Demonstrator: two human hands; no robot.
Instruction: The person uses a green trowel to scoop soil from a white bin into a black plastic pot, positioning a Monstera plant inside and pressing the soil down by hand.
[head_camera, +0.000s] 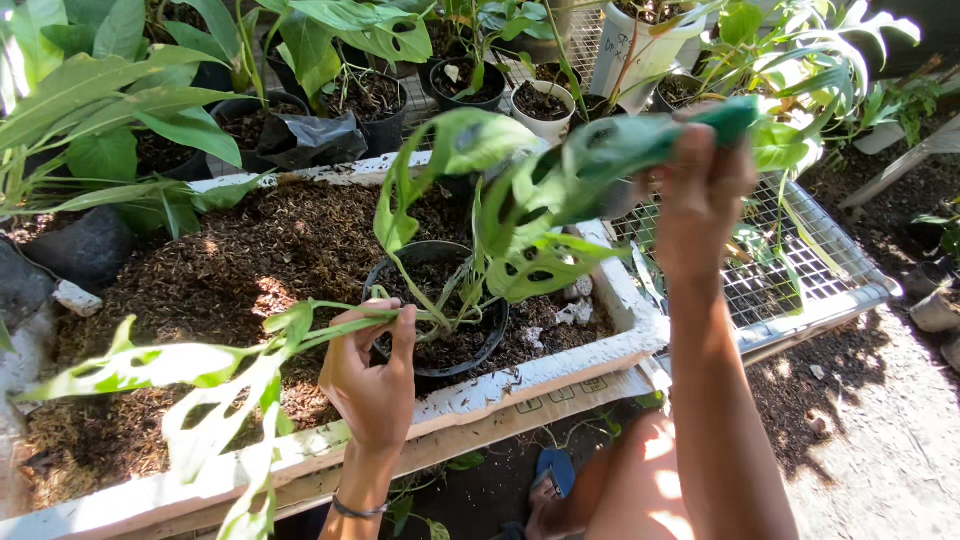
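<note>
Left hand (372, 375): closed in a pinch on a thin green leaf stalk (340, 325), low in the picture, just in front of the black pot (400, 262); a dark band sits on its wrist.
Right hand (700, 195): raised high, clamped shut around a holed green leaf (610, 150), which is bunched in the grip.
Hands together or apart: well apart, one low and left of the pot, one high and right of it.
Plant (470, 200): a climbing plant with split, perforated leaves, rooted in the black pot; one long pale leaf (190, 385) hangs out to the left past the tray's front rim.
Black pot: upright, filled with dark soil, standing in the brown mulch of the white foam tray (560, 365).
Tray: broad, shallow, chipped along its near rim, holding coarse brown potting mix (250, 250).
Wire mesh rack (790, 280): just beside the tray on the right.
Background: other potted plants (370, 100) in black and white pots, crowded behind the tray.
Below: a blue sandal (552, 475) on the ground, partly hidden.
</note>
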